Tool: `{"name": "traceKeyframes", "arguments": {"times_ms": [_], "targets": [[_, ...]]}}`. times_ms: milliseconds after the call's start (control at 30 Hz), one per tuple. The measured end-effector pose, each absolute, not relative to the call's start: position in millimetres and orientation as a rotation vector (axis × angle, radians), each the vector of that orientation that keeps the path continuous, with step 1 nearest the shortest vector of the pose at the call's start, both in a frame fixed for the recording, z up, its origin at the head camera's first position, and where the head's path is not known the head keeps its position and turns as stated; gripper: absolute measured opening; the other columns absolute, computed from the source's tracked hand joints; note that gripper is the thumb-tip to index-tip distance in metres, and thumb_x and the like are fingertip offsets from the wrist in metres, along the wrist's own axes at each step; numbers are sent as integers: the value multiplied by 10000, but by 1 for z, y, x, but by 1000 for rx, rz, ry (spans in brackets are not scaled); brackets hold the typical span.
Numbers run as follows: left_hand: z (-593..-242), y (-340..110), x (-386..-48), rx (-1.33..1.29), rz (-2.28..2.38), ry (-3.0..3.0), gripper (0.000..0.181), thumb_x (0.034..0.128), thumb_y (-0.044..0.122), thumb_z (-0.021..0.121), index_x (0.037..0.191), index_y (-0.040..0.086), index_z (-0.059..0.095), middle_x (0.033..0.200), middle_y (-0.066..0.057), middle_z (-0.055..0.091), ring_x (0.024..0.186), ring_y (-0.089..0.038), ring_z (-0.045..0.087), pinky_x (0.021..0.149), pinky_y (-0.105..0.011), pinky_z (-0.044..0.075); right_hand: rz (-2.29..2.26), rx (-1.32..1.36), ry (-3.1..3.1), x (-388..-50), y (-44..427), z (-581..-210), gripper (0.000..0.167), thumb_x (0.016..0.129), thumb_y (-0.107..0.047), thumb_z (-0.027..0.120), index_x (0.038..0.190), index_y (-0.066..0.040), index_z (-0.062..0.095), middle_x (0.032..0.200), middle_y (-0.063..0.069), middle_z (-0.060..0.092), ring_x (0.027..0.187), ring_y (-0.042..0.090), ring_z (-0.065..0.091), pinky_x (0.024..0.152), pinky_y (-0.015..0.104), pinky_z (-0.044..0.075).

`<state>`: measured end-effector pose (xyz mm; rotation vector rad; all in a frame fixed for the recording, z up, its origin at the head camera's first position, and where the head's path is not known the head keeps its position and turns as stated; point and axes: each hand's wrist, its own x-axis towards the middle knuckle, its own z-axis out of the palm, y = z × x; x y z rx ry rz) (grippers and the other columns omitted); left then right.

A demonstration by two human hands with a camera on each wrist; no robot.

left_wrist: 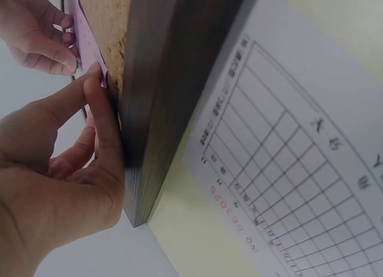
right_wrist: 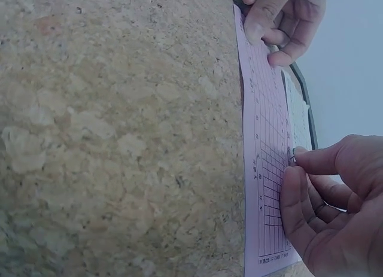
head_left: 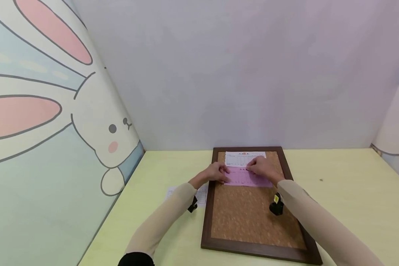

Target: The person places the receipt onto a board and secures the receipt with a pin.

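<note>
A pink printed form slip lies on a cork board with a dark wooden frame, just below a white printed slip. My left hand holds the pink slip at its left end, thumb and fingertip meeting at the edge in the left wrist view. At the upper edge of the same slip, my right hand pinches a small pushpin between thumb and forefinger. Most of the pin is hidden by the fingertips; a greenish bit shows in the left wrist view.
Another white printed form lies on the pale yellow table left of the board, partly under my left forearm. A plain wall stands behind the board. On the left is a wall with a painted rabbit.
</note>
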<state>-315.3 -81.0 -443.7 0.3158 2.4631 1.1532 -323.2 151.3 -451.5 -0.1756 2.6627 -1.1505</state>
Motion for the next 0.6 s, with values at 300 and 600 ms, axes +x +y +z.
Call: {"name": "traceKeyframes", "arguments": {"times_ms": [300, 600], "targets": [[-442, -80, -317, 317, 1133, 2479, 256, 882, 34, 782, 1101, -35, 671, 745, -7, 545, 601, -99, 550, 556, -180, 485, -1281, -114, 2566, -325, 152, -446, 282, 989, -119, 643, 1167, 100, 653, 1034, 183, 695, 786, 151, 577, 652, 235, 481], [-441, -81, -317, 295, 1118, 2455, 209, 870, 64, 803, 1029, 19, 674, 754, -23, 562, 595, -94, 564, 590, -201, 526, -1335, -80, 2511, -322, 154, -446, 290, 981, -103, 644, 1177, 111, 633, 1058, 201, 672, 781, 149, 606, 657, 249, 535]]}}
